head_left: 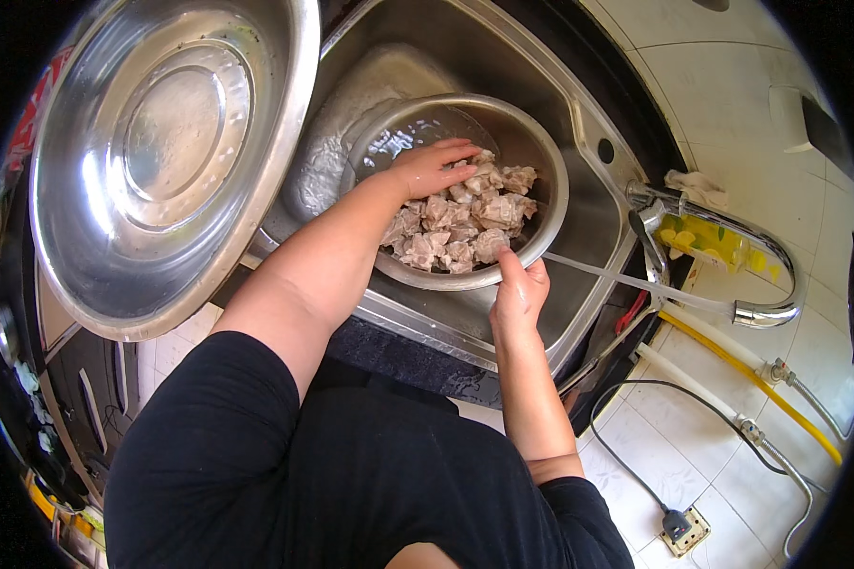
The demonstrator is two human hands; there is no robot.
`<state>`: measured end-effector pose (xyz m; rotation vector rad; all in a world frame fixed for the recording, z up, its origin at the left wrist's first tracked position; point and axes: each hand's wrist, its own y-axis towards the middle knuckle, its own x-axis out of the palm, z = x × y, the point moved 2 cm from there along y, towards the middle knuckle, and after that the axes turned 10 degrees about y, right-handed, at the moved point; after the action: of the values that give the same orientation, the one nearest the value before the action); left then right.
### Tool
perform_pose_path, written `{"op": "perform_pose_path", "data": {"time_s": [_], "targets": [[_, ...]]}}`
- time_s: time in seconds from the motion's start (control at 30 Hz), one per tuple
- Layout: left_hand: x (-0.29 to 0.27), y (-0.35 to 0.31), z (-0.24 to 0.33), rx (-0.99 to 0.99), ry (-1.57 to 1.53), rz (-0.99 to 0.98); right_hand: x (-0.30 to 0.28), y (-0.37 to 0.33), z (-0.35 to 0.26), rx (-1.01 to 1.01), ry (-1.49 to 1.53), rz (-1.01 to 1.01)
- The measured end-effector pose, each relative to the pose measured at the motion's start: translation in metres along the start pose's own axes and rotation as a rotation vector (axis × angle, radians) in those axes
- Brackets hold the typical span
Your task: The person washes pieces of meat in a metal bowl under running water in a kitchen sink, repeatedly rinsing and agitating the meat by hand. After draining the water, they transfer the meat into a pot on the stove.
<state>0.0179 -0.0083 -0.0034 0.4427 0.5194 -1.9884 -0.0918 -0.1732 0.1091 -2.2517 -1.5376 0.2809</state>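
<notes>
A round metal basin (552, 204) is in the sink, holding pale, greyish-pink chunks of meat (455, 223) and some water on its far left side. My left hand (435, 169) lies over the meat on its far side, fingers stretched out and close together. At the near right rim, my right hand (520, 289) grips the basin; its thumb is on the rim and the other fingers are partly hidden below. A thin stream of water (626, 279) runs from the curved faucet (773, 311) into the basin.
The steel sink (588, 327) surrounds the basin, with water on its floor at the left. A large metal bowl (185, 133) stands to the left, close to my left arm. Hoses and a yellow pipe (731, 356) run along the tiled wall, near a plug and socket (683, 529).
</notes>
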Motion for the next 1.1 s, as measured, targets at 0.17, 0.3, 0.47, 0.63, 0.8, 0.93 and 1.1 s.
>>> {"op": "perform_pose_path", "data": {"time_s": [0.17, 0.3, 0.47, 0.63, 0.8, 0.93, 1.1], "targets": [[0.004, 0.0, -0.002, -0.008, -0.009, 0.017, 0.005, -0.001, -0.001, -0.041, 0.059, -0.001], [0.009, 0.001, -0.001, -0.016, -0.041, 0.058, 0.006, 0.0, -0.004, -0.056, 0.046, 0.017], [0.014, 0.003, -0.013, -0.028, -0.133, 0.142, 0.011, 0.003, -0.006, -0.105, -0.003, 0.007], [0.016, 0.005, -0.019, -0.086, -0.146, 0.193, 0.015, 0.0, -0.011, -0.147, -0.126, -0.025], [0.019, 0.009, -0.026, -0.067, -0.252, 0.216, 0.023, -0.002, -0.018, -0.14, -0.163, -0.052], [0.019, 0.009, -0.024, -0.063, -0.301, 0.247, 0.031, -0.005, -0.023, -0.162, -0.159, -0.075], [0.015, 0.005, -0.017, -0.062, -0.296, 0.25, 0.034, -0.005, -0.024, -0.155, -0.152, -0.073]]}}
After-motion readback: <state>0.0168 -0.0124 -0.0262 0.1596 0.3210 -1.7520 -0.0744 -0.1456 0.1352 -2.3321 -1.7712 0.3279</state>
